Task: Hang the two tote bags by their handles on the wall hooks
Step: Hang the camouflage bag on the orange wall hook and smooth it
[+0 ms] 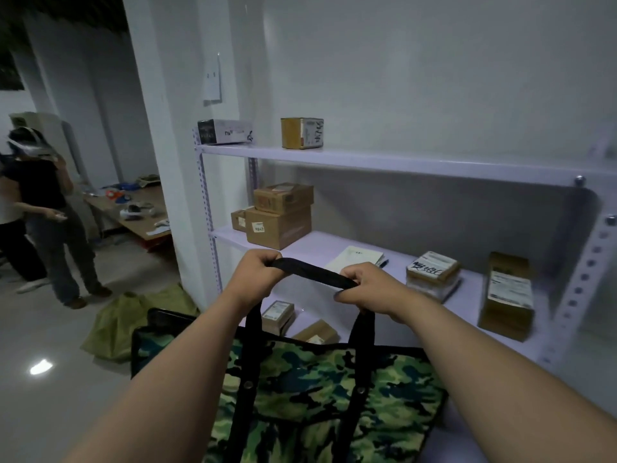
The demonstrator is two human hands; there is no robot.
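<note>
A: Hand status?
B: Left hand (255,275) and right hand (367,289) each grip the black webbing handle (314,272), fingers curled round it.

A: Bag position?
B: The green camouflage fabric tote bag (317,396) hangs below both hands at 6 o'clock. Its base is cut off by the frame edge.

A: Beyond it?
B: White metal shelf rack (400,162), 12 to 3 o'clock, carrying brown cardboard boxes (278,227); labels illegible. Olive-green fabric heap (113,325) on the floor at 8 o'clock, type indeterminate. Standing person (43,202) at 9 o'clock, partly cropped.
</note>
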